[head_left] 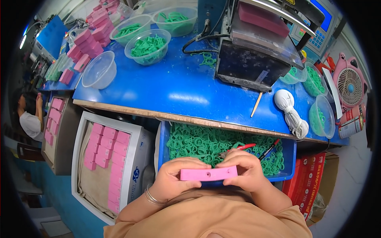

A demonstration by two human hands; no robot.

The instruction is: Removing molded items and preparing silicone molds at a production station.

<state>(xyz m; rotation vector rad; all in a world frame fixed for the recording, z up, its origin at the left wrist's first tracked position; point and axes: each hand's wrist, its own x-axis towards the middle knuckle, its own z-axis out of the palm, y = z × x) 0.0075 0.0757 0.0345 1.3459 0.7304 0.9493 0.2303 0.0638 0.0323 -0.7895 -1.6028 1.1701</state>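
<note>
1. Block [216, 173]: pink, held level between our left hand [172, 174] and right hand [247, 170], at the near side of the blue bin [163, 142].
2. Each hand pinches one end, thumb on the near edge, fingers on the far one.
3. We judge it light, fairly stiff, neither slippery nor fragile; the ends seem our best hold.
4. Beyond, green rings [194, 141] heap in the bin, below the table [158, 91].

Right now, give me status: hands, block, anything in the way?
Left hand and right hand gripping pink block, one at each end. Block at blue bin's near side. Possible obstacle: red-handled tool on green pieces beyond right hand.
</note>
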